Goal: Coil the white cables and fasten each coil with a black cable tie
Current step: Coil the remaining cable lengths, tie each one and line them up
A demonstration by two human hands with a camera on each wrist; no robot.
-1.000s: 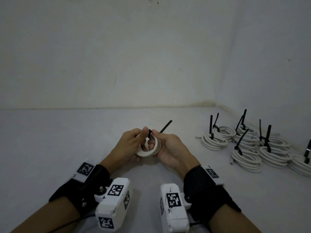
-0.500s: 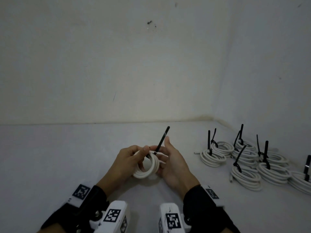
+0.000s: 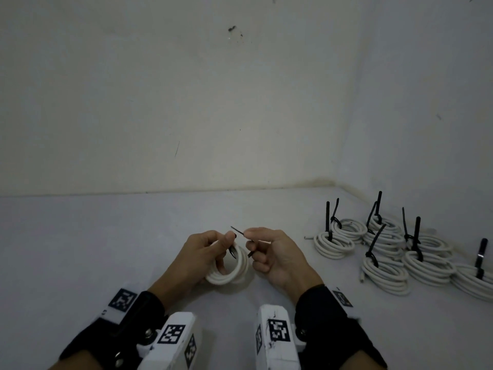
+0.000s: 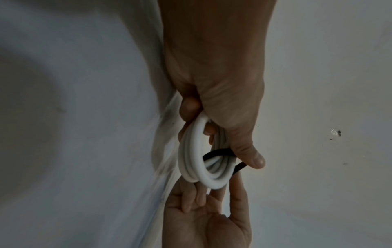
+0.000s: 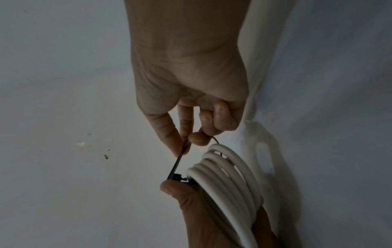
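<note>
My left hand (image 3: 210, 249) grips a small white cable coil (image 3: 234, 273) just above the white floor, fingers through the ring and thumb pressing the head of a black cable tie (image 3: 237, 231) against it. The tie loops round the coil (image 4: 203, 166), seen as a dark band (image 4: 220, 152) in the left wrist view. My right hand (image 3: 269, 249) pinches the tie's tail between thumb and forefinger. In the right wrist view the tie (image 5: 177, 165) runs from those fingertips (image 5: 180, 144) down to its head at the left thumb, beside the coil (image 5: 229, 177).
Several finished white coils (image 3: 386, 252) with upright black ties lie on the floor at the right, near the corner of two white walls. Bare white floor spreads to the left and in front of the hands.
The tie's tail, which stood up and to the right, has been bent over the coil toward the left. My right hand went from flat beside the coil to pinching the tail.
</note>
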